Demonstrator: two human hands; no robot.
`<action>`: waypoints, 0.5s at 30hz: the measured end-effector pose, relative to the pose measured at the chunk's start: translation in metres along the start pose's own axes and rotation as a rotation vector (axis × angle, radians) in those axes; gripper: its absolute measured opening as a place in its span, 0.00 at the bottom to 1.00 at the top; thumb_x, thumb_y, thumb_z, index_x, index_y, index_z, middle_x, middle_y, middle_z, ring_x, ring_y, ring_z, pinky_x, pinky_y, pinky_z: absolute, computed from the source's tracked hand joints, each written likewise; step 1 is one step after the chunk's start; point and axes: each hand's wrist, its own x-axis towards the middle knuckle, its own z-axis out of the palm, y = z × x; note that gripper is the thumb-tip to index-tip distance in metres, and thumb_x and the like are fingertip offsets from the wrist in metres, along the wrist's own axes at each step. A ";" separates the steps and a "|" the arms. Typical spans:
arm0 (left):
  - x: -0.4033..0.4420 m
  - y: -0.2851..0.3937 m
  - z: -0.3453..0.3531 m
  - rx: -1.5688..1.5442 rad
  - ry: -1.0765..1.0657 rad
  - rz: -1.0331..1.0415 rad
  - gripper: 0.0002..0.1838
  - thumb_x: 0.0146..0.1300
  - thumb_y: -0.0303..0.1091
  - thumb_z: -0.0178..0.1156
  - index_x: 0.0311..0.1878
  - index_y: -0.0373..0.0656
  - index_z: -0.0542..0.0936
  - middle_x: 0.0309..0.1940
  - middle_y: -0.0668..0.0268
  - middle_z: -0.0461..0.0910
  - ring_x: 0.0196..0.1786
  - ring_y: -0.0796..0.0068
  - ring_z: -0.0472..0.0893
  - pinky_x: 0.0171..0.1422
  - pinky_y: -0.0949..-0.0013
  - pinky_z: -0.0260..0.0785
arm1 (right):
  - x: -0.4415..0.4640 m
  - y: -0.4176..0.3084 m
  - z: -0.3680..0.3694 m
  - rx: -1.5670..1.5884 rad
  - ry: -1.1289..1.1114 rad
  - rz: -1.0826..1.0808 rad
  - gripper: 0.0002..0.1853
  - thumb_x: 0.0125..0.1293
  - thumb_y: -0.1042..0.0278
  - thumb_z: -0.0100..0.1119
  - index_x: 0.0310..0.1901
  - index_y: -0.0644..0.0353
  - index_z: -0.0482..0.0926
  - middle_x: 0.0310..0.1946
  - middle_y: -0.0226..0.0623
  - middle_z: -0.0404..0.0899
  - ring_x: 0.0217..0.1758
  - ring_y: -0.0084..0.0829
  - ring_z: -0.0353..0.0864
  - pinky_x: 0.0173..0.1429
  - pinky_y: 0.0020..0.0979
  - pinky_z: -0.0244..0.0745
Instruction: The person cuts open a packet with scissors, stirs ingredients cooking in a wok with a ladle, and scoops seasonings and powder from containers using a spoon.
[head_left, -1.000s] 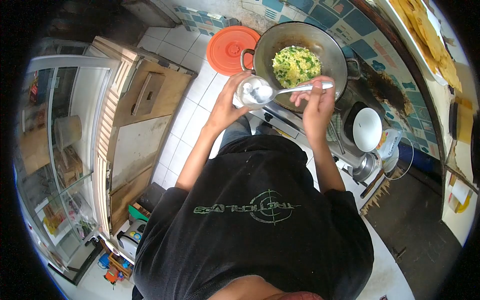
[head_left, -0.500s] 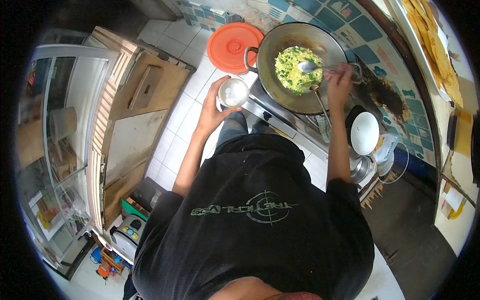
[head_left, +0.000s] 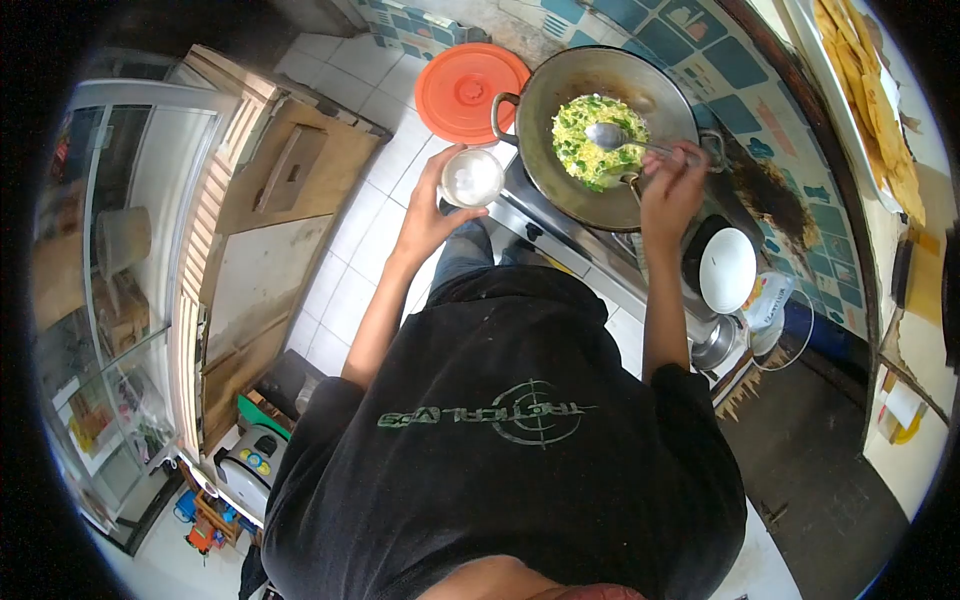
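"Where's the spoon (head_left: 604, 137)?"

"Over the food (head_left: 578, 152) in the pan (head_left: 668, 112), pinched by the right hand (head_left: 673, 187). The left hand (head_left: 430, 218) hugs the cup (head_left: 496, 182)."

"What could go wrong?"

"If the cup tips, white stuff (head_left: 471, 174) might spill."

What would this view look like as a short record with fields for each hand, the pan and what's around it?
Left hand: holding a small container with white contents
Right hand: holding a spoon above the food
Pan: two-handled, on the stove; yellow-and-green food inside
Around pan: orange lid at left, white bowl at lower right
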 end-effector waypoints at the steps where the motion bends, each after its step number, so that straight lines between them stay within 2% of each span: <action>1: 0.002 0.003 0.003 -0.015 -0.013 0.006 0.48 0.39 0.30 0.78 0.67 0.43 0.66 0.62 0.58 0.71 0.66 0.58 0.71 0.70 0.57 0.64 | -0.005 -0.015 -0.004 0.091 0.004 -0.014 0.09 0.75 0.68 0.44 0.49 0.65 0.69 0.29 0.47 0.81 0.33 0.34 0.85 0.40 0.34 0.78; 3: 0.008 0.011 0.008 -0.041 -0.044 0.020 0.47 0.39 0.29 0.78 0.67 0.44 0.66 0.62 0.58 0.71 0.65 0.57 0.71 0.70 0.57 0.64 | -0.018 -0.043 -0.004 0.275 0.015 -0.040 0.09 0.75 0.69 0.45 0.48 0.66 0.68 0.29 0.45 0.81 0.32 0.33 0.85 0.40 0.33 0.78; 6: 0.017 0.022 0.012 -0.050 -0.121 0.020 0.48 0.40 0.31 0.79 0.67 0.44 0.65 0.65 0.60 0.71 0.69 0.62 0.69 0.74 0.59 0.59 | -0.037 -0.070 0.004 0.362 -0.123 -0.102 0.06 0.74 0.71 0.46 0.47 0.64 0.68 0.30 0.46 0.80 0.31 0.36 0.85 0.40 0.35 0.79; 9: 0.022 0.034 0.015 -0.032 -0.123 0.096 0.48 0.38 0.27 0.79 0.67 0.44 0.65 0.65 0.60 0.71 0.68 0.60 0.70 0.72 0.59 0.62 | -0.049 -0.074 0.011 0.114 -0.339 -0.254 0.06 0.72 0.74 0.49 0.47 0.63 0.67 0.33 0.46 0.79 0.34 0.42 0.84 0.40 0.38 0.78; 12: 0.026 0.044 0.016 -0.033 -0.109 0.185 0.44 0.40 0.23 0.75 0.65 0.44 0.67 0.63 0.59 0.71 0.66 0.57 0.71 0.71 0.58 0.64 | -0.053 -0.066 0.020 0.080 -0.355 -0.407 0.07 0.70 0.77 0.51 0.48 0.63 0.67 0.36 0.47 0.78 0.35 0.48 0.83 0.37 0.41 0.77; 13: 0.026 0.047 0.016 -0.039 -0.100 0.217 0.43 0.41 0.22 0.73 0.65 0.44 0.68 0.62 0.58 0.72 0.66 0.55 0.71 0.70 0.58 0.65 | -0.055 -0.065 0.021 0.112 -0.366 -0.385 0.09 0.69 0.78 0.53 0.48 0.62 0.68 0.37 0.46 0.78 0.34 0.52 0.81 0.36 0.42 0.76; 15: 0.026 0.051 0.016 -0.027 -0.103 0.221 0.42 0.41 0.22 0.73 0.64 0.44 0.68 0.62 0.58 0.72 0.65 0.55 0.71 0.70 0.58 0.65 | -0.057 -0.065 0.022 0.117 -0.349 -0.356 0.07 0.69 0.77 0.52 0.47 0.63 0.68 0.36 0.46 0.78 0.33 0.50 0.82 0.35 0.41 0.76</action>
